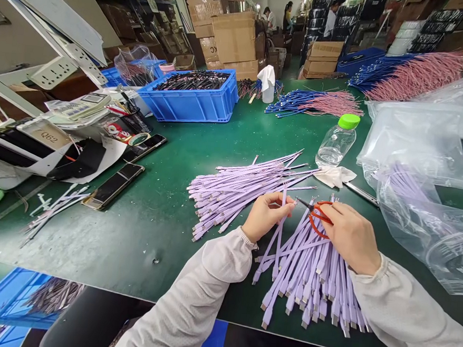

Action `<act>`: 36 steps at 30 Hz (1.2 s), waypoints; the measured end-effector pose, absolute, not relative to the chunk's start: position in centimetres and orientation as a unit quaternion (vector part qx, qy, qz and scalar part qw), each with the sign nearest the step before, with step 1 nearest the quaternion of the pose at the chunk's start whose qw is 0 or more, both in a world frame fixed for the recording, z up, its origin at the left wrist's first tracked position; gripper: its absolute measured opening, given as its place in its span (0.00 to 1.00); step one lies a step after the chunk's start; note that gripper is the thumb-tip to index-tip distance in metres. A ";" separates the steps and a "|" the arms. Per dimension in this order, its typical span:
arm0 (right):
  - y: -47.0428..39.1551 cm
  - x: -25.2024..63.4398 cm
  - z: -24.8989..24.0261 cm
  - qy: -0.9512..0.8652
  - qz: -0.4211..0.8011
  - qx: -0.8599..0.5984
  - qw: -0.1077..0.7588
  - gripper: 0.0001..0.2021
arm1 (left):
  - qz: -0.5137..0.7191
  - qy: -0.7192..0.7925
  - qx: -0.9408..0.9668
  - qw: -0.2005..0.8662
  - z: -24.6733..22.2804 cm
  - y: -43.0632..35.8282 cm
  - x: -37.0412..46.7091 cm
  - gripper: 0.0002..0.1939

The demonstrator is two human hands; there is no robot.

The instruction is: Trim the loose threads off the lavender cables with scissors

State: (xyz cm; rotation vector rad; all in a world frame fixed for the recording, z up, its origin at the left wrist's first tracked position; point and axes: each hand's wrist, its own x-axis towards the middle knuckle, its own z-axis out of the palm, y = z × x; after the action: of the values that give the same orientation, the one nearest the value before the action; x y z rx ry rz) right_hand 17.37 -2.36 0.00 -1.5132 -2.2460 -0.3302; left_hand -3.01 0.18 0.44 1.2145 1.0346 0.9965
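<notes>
Landmark: one clear plastic bottle [334, 143], green screw cap, some liquid inside; I give all places from it.
Left hand [268, 214]: on the bottle's near side, leftward; I have thumb and fingers pinched on at least one lilac USB cable [278, 251] close to its wire end.
Right hand [350, 234]: directly nearer than the bottle, closed on the red-handled scissors [319, 217], points toward the left fingertips; whether the blades are parted, I cannot tell.
Near cable heap [322, 285]: lilac, below the bottle and under both hands, plugs toward me.
Far cable heap [230, 192]: lilac, left of the bottle and slightly nearer, plugs leftward.
White cloth [334, 176]: just in front of the bottle.
Clear plastic bags [416, 136]: right of the bottle, one holding lilac cables.
Blue crate [194, 105]: back and left of the bottle, filled with dark leads.
Blue-and-pink wire bundle [319, 102]: behind the bottle.
Smartphone [114, 186]: well left of the bottle, nearer, on the green tabletop [142, 252].
</notes>
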 end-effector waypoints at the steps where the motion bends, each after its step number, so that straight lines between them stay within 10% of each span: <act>1: -2.2 17.4 -0.1 -0.795 -0.103 -0.550 0.234 0.04 | 0.422 0.446 0.521 0.592 0.4 0.2 -3.0 0.12; 16: -2.0 16.0 1.4 -0.747 0.155 -0.522 0.382 0.15 | 0.345 0.460 0.616 0.538 -0.3 -0.1 -2.5 0.18; 31: -2.0 16.0 1.3 -0.771 0.017 -0.510 0.381 0.08 | 0.366 0.439 0.634 0.521 -0.6 -0.3 -1.9 0.18; 36: -2.9 14.7 0.8 -0.852 0.038 -0.410 0.325 0.09 | 0.362 0.517 0.705 0.324 2.0 1.2 -6.3 0.16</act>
State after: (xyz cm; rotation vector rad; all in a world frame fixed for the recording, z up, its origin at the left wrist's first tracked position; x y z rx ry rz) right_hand 14.72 -2.89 0.78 -1.0738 -2.2325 0.0994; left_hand -6.33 1.25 2.02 1.8486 1.3568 0.9501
